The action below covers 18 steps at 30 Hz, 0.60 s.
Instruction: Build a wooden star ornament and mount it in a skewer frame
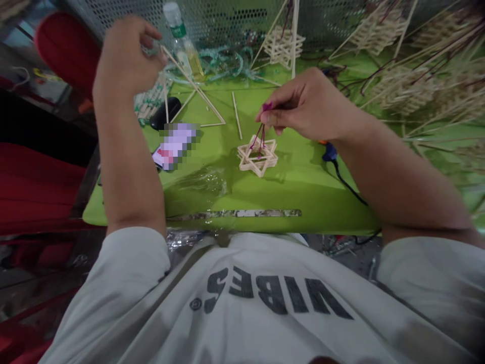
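The right arm reaches in from the near right, elbow bent outward, its hand [291, 103] angled down with thumb and fingertips pinching a purple cord [261, 132]. The left forearm rises along the left side of the bench [310, 194], wrist bent, its hand [131, 58] curled beside the top corner of a stick triangle [197, 89]; whether those fingers grip it, I cannot tell.

Strands of cord run down to a six-pointed star [258, 156], layered from pale, slender wooden sticks, at the middle of the bench just below the right hand. A loose stick [237, 115] lies beyond it to the left. Crinkled clear plastic film [208, 183] and a flat, mottled strip [261, 213] lie on the near side.

At the far left, a clear plastic bottle [180, 38] with a white cap and green label shows yellowish liquid at its lower end.
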Each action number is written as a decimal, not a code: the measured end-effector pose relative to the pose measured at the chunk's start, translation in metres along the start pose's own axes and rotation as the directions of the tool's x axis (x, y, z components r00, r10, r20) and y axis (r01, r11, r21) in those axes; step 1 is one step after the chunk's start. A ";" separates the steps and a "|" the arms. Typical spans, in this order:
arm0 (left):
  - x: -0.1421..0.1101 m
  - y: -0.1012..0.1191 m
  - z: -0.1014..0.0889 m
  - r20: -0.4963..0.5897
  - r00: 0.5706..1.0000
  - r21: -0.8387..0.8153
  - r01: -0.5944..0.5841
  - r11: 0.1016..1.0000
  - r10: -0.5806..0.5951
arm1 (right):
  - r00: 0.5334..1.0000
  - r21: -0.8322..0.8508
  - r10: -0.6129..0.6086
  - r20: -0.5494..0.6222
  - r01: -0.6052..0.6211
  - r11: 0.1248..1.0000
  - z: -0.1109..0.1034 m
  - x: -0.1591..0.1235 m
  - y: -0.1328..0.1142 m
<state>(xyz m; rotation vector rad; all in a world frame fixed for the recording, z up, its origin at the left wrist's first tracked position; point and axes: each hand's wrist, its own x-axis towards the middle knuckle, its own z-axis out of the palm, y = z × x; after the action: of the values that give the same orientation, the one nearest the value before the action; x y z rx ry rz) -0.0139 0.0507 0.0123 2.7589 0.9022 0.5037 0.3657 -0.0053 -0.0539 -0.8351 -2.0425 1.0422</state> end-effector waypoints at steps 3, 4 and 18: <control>-0.007 -0.022 0.011 -0.152 0.976 0.004 0.155 0.988 -0.153 | 1.000 -0.004 0.021 0.004 -0.021 1.000 -0.003 -0.002 0.000; -0.008 -0.030 0.015 -0.207 0.957 -0.004 0.206 0.978 -0.203 | 1.000 -0.001 0.028 0.007 -0.027 1.000 -0.004 -0.002 0.000; -0.011 -0.070 0.020 -0.391 0.811 -0.138 0.417 0.898 -0.436 | 0.996 0.001 0.020 0.086 -0.020 1.000 -0.006 -0.002 0.003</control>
<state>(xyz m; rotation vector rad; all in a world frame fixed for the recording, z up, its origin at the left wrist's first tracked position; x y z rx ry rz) -0.0527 0.0981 -0.0287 2.3218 1.5344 1.0226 0.3724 -0.0023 -0.0544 -0.8240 -2.1081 1.1078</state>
